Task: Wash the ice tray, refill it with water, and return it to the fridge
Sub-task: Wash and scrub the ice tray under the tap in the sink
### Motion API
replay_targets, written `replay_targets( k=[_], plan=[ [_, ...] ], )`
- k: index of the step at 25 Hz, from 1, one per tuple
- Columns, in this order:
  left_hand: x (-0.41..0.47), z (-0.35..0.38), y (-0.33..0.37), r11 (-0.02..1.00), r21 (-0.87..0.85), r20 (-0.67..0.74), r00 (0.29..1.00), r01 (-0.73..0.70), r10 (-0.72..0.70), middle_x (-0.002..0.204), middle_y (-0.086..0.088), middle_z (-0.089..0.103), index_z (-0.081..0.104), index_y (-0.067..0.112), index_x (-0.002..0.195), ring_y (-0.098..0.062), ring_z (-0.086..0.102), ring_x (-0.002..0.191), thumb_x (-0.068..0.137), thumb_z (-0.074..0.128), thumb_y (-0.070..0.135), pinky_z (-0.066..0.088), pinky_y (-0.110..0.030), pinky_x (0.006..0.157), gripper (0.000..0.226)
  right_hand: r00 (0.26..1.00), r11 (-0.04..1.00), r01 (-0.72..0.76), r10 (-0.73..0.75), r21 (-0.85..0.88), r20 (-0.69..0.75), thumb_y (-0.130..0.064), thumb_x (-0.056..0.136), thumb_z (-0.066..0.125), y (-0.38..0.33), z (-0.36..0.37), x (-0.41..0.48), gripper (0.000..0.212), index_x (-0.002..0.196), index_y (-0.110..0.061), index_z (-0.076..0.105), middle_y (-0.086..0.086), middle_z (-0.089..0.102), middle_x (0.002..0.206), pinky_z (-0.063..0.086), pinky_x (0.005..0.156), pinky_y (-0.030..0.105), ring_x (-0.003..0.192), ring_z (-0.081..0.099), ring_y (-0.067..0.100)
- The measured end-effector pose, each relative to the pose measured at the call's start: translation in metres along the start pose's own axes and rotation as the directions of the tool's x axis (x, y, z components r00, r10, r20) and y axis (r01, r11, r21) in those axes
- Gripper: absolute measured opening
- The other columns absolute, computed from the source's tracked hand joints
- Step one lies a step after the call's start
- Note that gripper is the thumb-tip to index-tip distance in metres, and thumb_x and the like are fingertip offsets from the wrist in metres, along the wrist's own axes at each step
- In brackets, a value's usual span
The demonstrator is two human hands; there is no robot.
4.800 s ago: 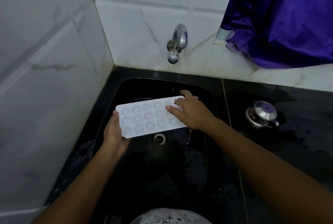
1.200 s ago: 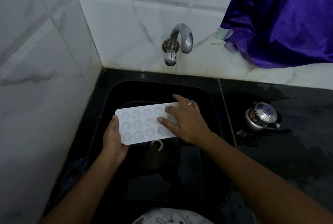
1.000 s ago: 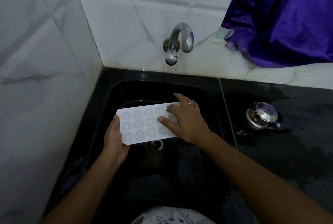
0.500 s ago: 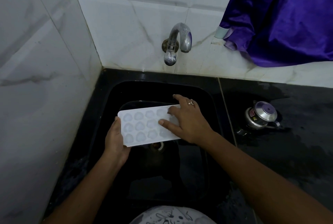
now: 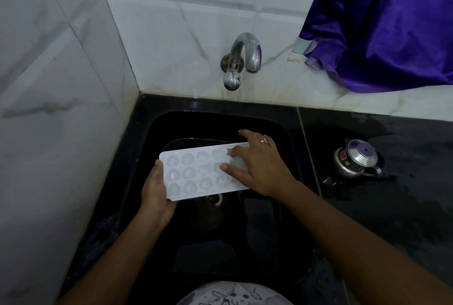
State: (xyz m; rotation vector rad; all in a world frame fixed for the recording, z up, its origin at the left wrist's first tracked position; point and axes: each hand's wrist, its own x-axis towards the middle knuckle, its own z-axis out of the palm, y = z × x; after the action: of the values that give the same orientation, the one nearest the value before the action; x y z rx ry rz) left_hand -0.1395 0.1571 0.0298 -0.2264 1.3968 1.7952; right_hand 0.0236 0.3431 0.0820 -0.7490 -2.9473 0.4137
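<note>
A white plastic ice tray with moulded cells is held over a black sink; the left hand grips its left end, while the right hand lies spread open across its right end.

We see a white ice tray with pale shell-like cells over a glossy black sink. At 12 o'clock: white grey-veined marble tiles, a silver tap. At 1 o'clock, shiny purple cloth; at 3 o'clock, a silver kettle.
</note>
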Motion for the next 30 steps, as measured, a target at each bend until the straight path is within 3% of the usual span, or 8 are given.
replay_targets(
  k=[13,21,25,30],
  plan=[
    [-0.003,0.006,0.000,1.000,0.019,0.005,1.000,0.003,-0.003,0.117,-0.011,0.079,0.069,0.014,0.128,-0.033,0.077,0.106,0.112,0.034,0.051,0.060,-0.048,0.080,0.053,0.998,0.998,-0.064,0.064,-0.008,-0.018,-0.078,0.095,0.038,-0.001,0.004,0.003,0.061,0.120,-0.034,0.070,0.012,0.040,0.159,0.021,0.122,0.059,0.148,0.034,0.030],
    [-0.006,0.007,0.001,1.000,0.019,-0.003,1.000,-0.005,0.005,0.113,-0.009,0.081,0.070,0.015,0.124,-0.031,0.077,0.103,0.112,0.035,0.050,0.060,-0.045,0.077,0.051,1.000,1.000,-0.027,0.026,0.009,0.014,-0.080,0.094,0.038,0.003,0.006,0.002,0.066,0.125,-0.031,0.070,0.012,0.039,0.161,0.021,0.122,0.059,0.149,0.033,0.029],
    [-0.006,0.008,-0.001,0.999,0.048,0.011,1.000,-0.004,0.004,0.122,-0.012,0.078,0.067,0.013,0.133,-0.034,0.075,0.111,0.112,0.034,0.052,0.060,-0.048,0.083,0.056,0.999,0.999,-0.042,0.042,-0.021,-0.011,-0.077,0.096,0.038,0.004,0.007,0.004,0.060,0.119,-0.034,0.073,0.011,0.042,0.158,0.023,0.121,0.058,0.147,0.035,0.029],
    [-0.006,0.006,0.000,0.999,0.041,-0.008,1.000,0.004,-0.003,0.120,-0.013,0.078,0.068,0.013,0.132,-0.035,0.075,0.109,0.111,0.036,0.053,0.060,-0.049,0.083,0.056,0.990,0.982,-0.113,0.098,0.150,0.105,-0.078,0.095,0.039,0.006,0.003,0.009,0.058,0.111,-0.036,0.075,0.006,0.046,0.151,0.029,0.118,0.054,0.142,0.039,0.027]
  ],
)
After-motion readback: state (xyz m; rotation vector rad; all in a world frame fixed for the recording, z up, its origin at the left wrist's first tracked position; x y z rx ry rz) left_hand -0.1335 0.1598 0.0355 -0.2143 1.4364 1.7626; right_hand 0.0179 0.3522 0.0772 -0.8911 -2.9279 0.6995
